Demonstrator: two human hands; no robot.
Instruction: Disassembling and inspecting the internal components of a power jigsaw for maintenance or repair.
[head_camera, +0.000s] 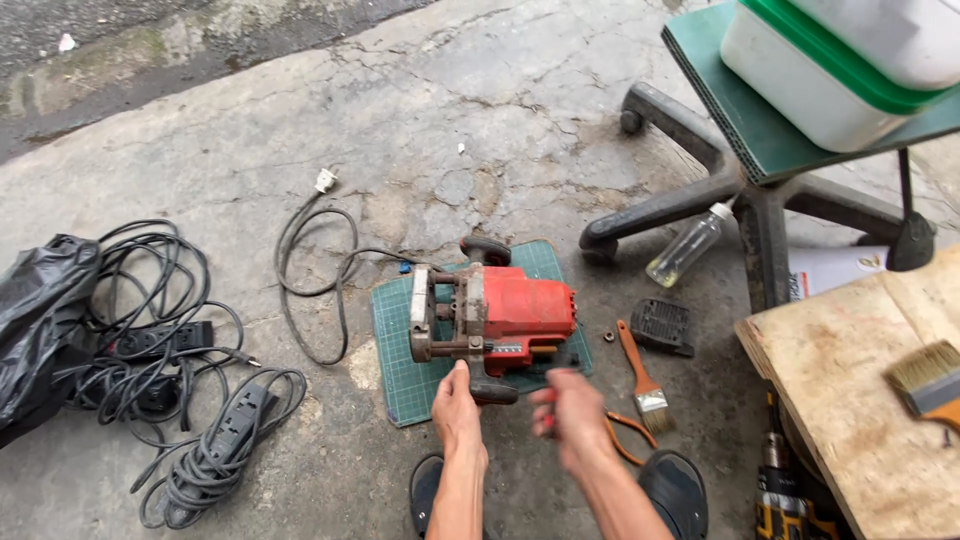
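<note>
right hand (572, 412) blurred, grip unclear; left hand (455, 398) touches red router (500, 318).

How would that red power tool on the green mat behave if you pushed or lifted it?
The red power tool looks heavy for its size, given its thick metal base. Lying on its side, it would probably slide rather than roll. Its trailing cord would likely drag floppily behind.

Cracked concrete floor (480, 110), pretty grimy. On it: a green cutting mat (400, 350), tangled black power strips (215, 430), a black bag (40, 310), a clear plastic bottle (690, 245), a paintbrush (640, 375), and what looks like orange-handled pliers (625, 435).
</note>
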